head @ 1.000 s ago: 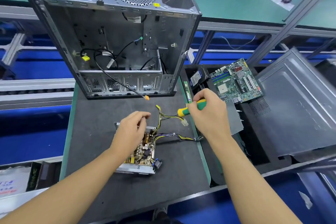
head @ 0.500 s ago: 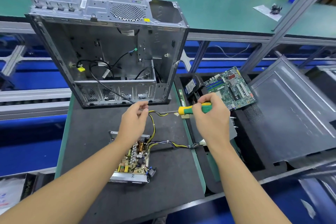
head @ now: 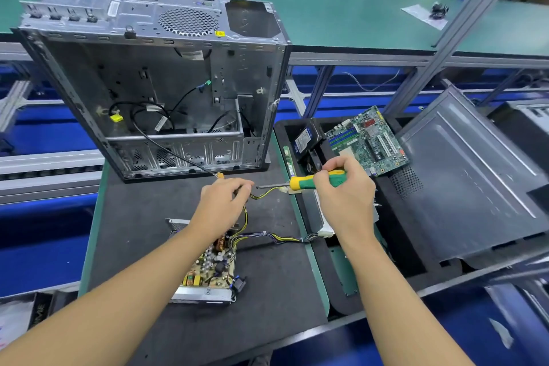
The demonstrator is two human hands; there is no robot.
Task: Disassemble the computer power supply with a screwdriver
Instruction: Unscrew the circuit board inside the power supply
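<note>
Power supply (head: 208, 272): partly hidden beneath left forearm (head: 139, 288). Left hand (head: 221, 203) pinched its yellow-black wires (head: 265, 194); right hand (head: 344, 199) gripped screwdriver (head: 303, 182) handle.

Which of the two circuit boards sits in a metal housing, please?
The tan power supply board, in its open metal housing on the mat. The green motherboard lies bare in the tray to the right.

An open computer case (head: 142, 74) stands left of a motherboard (head: 368, 140) and side panel (head: 475, 187).
</note>
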